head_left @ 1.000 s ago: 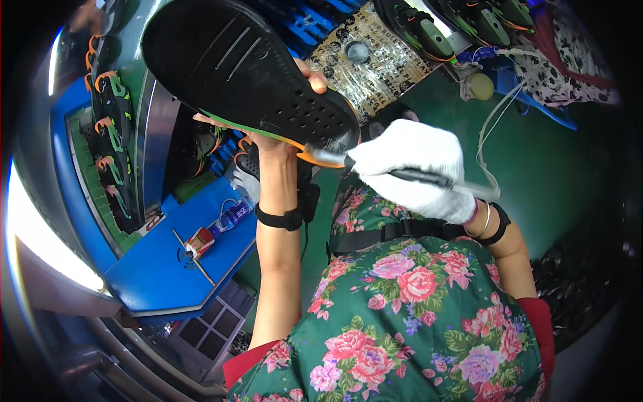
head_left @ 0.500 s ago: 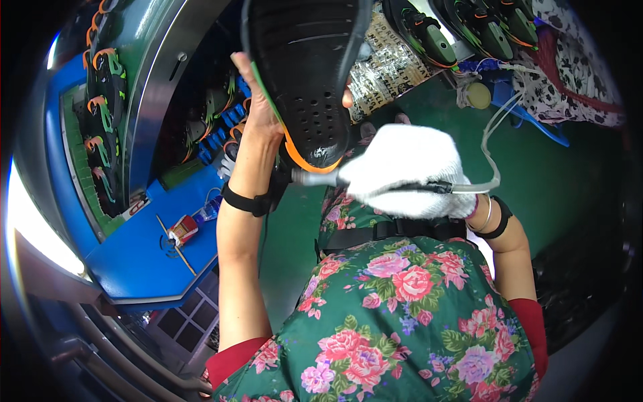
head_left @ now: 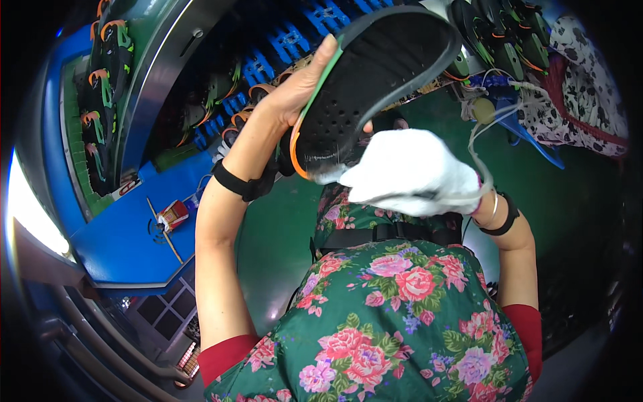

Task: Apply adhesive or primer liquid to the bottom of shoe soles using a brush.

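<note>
My left hand (head_left: 293, 94) grips a black shoe sole (head_left: 385, 74) with small holes near its heel and a green and orange rim. Most of those fingers are behind the sole; the thumb shows on its edge and a fingertip at the far side. My right hand (head_left: 408, 171), in a white knitted glove, is closed round a brush (head_left: 328, 175), whose pale tip touches the sole's heel end. A clear hose (head_left: 492, 151) runs from the glove up toward the right. Wet-looking streaks show at the heel.
Several black, green and orange shoes (head_left: 499, 33) stand at the upper right beside spotted cloth (head_left: 583, 80). More shoe parts (head_left: 100, 87) line the left. A blue tabletop (head_left: 114, 248) holds a small red packet (head_left: 173, 216) and a stick (head_left: 164, 231). Blue racks (head_left: 288, 40) are behind.
My left hand has tilted the sole, its toe end swinging to the right and its heel lower left. The brush tip now touches the heel end.
</note>
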`<state>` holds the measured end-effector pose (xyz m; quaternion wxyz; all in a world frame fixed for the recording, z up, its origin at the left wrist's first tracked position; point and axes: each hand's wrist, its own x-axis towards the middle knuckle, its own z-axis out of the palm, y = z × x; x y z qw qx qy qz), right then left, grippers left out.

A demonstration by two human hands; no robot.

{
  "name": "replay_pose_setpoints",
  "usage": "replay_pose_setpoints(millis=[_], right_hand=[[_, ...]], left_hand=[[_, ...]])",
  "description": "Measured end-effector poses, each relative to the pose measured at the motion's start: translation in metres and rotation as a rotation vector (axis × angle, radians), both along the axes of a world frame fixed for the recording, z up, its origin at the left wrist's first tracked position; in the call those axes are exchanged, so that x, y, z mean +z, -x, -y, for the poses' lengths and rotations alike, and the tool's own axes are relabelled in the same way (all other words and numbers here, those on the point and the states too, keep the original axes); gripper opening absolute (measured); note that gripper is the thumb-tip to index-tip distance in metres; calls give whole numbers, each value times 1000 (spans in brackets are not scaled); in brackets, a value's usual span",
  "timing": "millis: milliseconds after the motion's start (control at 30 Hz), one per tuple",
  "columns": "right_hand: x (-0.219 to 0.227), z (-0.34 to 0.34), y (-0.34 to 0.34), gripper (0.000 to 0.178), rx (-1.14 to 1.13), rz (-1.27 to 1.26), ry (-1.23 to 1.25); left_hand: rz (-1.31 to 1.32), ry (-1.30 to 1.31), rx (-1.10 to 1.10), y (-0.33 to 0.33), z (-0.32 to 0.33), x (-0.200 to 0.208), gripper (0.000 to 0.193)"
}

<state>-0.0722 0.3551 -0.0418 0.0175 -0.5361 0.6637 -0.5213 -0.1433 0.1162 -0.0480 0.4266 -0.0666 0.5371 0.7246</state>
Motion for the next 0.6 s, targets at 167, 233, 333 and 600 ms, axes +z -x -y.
replay_pose_setpoints(millis=[167,233,333,600], right_hand=[[10,6,12,16,-19,499,222],[14,-4,11,15,-77,756,322],[24,-16,19,20,-434,760,315],[41,-22,45,20,-456,282,104]], left_hand=[[309,-189,70,-9,22,-5,101],[331,-491,136,-12,15,-7,104],[492,-453,585,-23,-3,-5,100],[19,-337,407,-74,-14,-25,49]])
